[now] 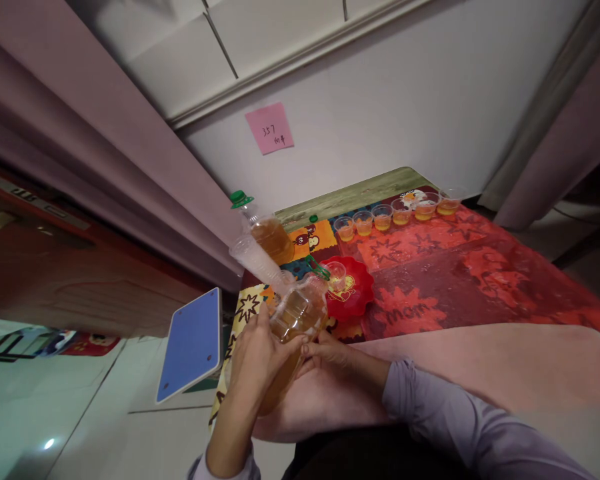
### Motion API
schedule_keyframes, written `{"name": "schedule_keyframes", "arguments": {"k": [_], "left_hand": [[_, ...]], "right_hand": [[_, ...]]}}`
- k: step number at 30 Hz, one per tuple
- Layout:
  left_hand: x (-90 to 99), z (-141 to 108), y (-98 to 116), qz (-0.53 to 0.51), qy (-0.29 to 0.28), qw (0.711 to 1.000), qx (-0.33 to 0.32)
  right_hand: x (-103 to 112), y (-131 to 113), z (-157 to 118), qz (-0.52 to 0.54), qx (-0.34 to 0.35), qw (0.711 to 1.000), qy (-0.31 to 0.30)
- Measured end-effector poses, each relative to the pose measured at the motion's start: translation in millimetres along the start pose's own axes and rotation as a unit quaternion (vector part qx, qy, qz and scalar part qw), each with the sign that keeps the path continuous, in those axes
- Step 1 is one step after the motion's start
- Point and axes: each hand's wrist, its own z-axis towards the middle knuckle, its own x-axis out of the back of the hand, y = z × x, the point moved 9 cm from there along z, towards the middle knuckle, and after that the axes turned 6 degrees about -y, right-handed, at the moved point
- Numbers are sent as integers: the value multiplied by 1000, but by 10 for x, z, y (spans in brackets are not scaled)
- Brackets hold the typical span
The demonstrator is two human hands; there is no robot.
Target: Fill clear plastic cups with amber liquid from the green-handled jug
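Both my hands are closed around a large clear plastic bottle [297, 317] of amber liquid. My left hand [257, 353] wraps its left side, and my right hand [330, 353] grips the lower right side. The bottle tilts away from me, its neck with a green ring handle [318, 268] near a clear plastic cup [336, 273]. That cup stands on a red scalloped plate [364, 300]. Whether liquid is flowing, I cannot tell. Just behind the bottle leans a stack of clear cups [257, 259].
Another bottle [273, 239] of amber liquid with a green top stands behind the stack. Several part-filled cups [382, 218] form a row along the table's back. A small green cap [313, 219] lies nearby. The patterned tablecloth [410, 307] meets a blue-topped stool [193, 343] at left.
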Motion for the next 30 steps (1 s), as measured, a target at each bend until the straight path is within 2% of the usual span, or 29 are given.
{"name": "schedule_keyframes", "arguments": {"k": [5, 13, 30], "left_hand": [[11, 9, 11, -2, -14, 1000, 10], [70, -20, 128, 20, -85, 995, 42], [101, -16, 183, 26, -92, 995, 37]], "right_hand": [[10, 15, -11, 10, -2, 1000, 8], [3, 1, -1, 21, -1, 1000, 12], [-3, 5, 4, 27, 2, 1000, 6]]}}
